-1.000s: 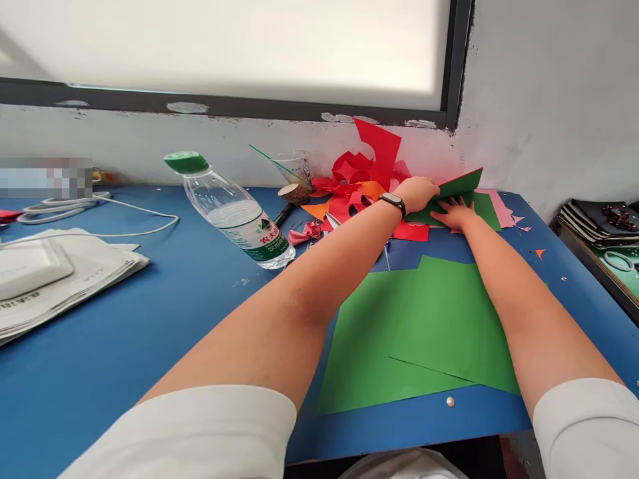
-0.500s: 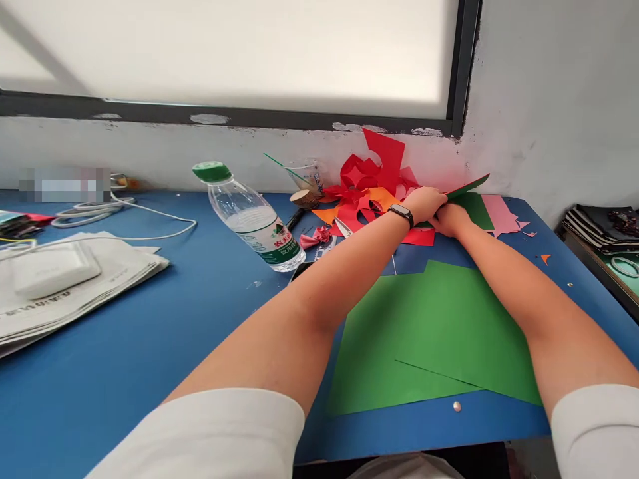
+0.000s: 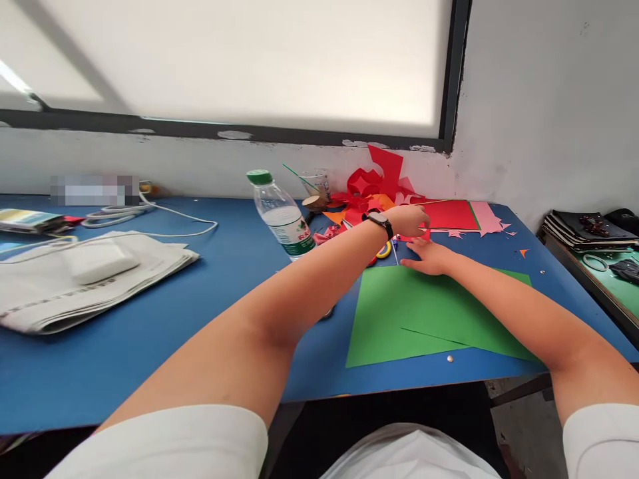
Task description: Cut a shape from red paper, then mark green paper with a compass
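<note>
Your left hand (image 3: pixel 410 220) pinched the near edge of the flat red paper sheet (image 3: pixel 449 214) at the table's one o'clock. Your right hand (image 3: pixel 428 257), fingers spread flat, pressed the green paper sheet's (image 3: pixel 424 313) far edge.

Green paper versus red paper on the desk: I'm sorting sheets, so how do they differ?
The green paper lies near the desk's front edge, under the right hand; the red paper lies farther back by the wall, at the left hand. Green looks larger, in overlapping sheets. Both lie flat.
</note>
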Demonstrator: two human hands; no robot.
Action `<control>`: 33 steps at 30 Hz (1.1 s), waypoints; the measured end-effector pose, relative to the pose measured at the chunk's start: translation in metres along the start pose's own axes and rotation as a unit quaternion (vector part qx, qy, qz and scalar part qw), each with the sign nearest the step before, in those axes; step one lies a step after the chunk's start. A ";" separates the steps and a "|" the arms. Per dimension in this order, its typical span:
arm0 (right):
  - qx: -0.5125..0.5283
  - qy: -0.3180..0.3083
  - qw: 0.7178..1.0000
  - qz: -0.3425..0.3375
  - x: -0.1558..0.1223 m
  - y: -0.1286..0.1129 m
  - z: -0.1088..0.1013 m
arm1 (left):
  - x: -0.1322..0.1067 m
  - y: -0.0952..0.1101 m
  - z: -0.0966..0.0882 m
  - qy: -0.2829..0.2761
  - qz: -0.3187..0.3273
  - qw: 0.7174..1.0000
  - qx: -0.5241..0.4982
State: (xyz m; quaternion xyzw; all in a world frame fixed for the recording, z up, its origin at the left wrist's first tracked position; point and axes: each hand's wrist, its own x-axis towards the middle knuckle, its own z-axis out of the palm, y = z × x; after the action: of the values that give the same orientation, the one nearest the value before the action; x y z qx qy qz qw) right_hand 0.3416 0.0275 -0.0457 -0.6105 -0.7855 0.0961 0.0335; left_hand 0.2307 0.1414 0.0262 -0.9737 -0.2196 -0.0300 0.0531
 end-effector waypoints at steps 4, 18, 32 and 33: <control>0.013 -0.035 0.998 0.048 -0.029 0.002 -0.014 | -0.077 0.005 -0.018 -0.004 -0.022 1.000 0.009; 0.017 -0.170 0.979 0.114 -0.099 -0.041 -0.010 | -0.216 -0.035 0.040 0.081 -0.217 0.956 -0.179; -0.036 -0.038 0.972 0.227 -0.057 0.046 -0.020 | -0.220 -0.056 0.056 0.244 -0.278 0.881 -0.296; -0.033 -0.033 0.973 0.227 -0.057 0.050 -0.018 | -0.220 -0.056 0.056 0.249 -0.278 0.877 -0.302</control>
State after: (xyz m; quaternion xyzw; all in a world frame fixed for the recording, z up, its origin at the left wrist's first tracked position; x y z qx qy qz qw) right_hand 0.4065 -0.0133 -0.0335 -0.7701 -0.6297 0.0954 -0.0355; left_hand 0.0101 0.1053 -0.0427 -0.8014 -0.4414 -0.3499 -0.2012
